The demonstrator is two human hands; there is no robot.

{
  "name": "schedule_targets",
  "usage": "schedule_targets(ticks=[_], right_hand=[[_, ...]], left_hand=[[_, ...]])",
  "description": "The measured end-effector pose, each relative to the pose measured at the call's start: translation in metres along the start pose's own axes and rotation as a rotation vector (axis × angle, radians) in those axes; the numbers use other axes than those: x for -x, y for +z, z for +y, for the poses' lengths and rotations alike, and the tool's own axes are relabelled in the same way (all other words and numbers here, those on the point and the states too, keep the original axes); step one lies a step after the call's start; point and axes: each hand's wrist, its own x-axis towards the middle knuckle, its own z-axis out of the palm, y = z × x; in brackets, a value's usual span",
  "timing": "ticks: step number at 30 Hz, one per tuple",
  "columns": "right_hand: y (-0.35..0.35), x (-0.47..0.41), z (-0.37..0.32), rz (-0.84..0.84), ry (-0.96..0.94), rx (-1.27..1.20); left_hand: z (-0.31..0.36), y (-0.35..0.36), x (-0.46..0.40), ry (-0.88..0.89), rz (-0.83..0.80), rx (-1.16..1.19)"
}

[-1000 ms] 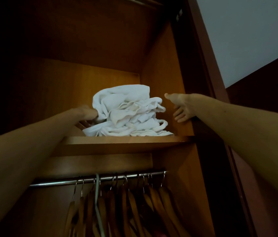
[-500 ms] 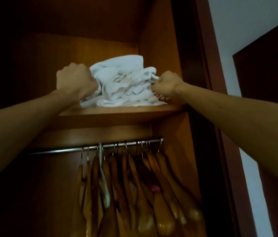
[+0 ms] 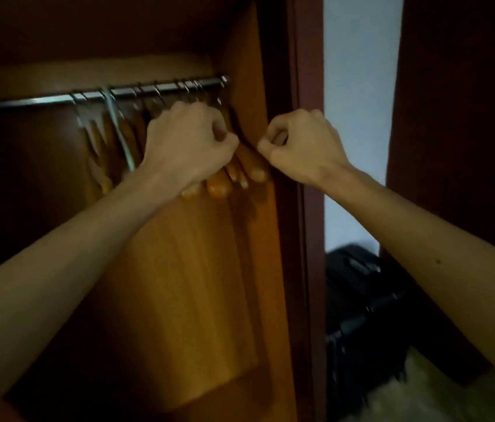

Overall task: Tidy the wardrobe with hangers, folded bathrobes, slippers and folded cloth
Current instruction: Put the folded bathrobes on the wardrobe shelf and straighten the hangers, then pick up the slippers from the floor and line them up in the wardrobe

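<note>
While your left hand point(image 3: 190, 144) seemingly grips brown wooden hangers point(image 3: 234, 170) at centre frame, your right hand point(image 3: 301, 147) is curled, apparently holding nothing; tugging could unhook them from the silver metal rail point(image 3: 42, 100).

Both hands are up at the shiny metal rail point(image 3: 42, 100) inside the brown wooden wardrobe point(image 3: 240, 56). The left hand point(image 3: 188, 144) sits curled in front of the bunched wooden hangers point(image 3: 240, 169); the right hand point(image 3: 301, 144) is fisted just beside them. A black suitcase point(image 3: 362, 300) stands lower right.
</note>
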Motion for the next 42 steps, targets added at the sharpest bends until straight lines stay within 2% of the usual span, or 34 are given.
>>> schedule_targets(ticks=[5, 8, 15, 18, 22, 26, 33, 42], right_hand=[[0.003, 0.119, 0.062, -0.155, 0.207, 0.017], [0.014, 0.198, 0.106, -0.26, 0.337, 0.03], [0.037, 0.361, 0.204, -0.552, 0.742, 0.081], [0.036, 0.42, 0.236, -0.591, 0.954, 0.08], [0.041, 0.513, 0.281, -0.558, 1.242, 0.091], [0.054, 0.608, 0.32, -0.533, 1.521, 0.109], [0.096, 0.782, 0.412, -0.584, 1.78, 0.164], [0.209, 1.028, 0.607, -0.592, 1.734, 0.267]], left_hand=[[0.06, 0.069, 0.086, 0.014, -0.181, 0.152], [0.097, 0.117, 0.142, 0.071, -0.396, 0.258], [0.183, 0.248, 0.247, 0.28, -0.839, 0.344], [0.223, 0.302, 0.29, 0.344, -1.024, 0.367], [0.261, 0.381, 0.364, 0.376, -1.317, 0.365], [0.292, 0.455, 0.436, 0.342, -1.59, 0.347], [0.369, 0.575, 0.572, 0.419, -1.762, 0.349], [0.48, 0.809, 0.808, 0.563, -1.679, 0.328]])
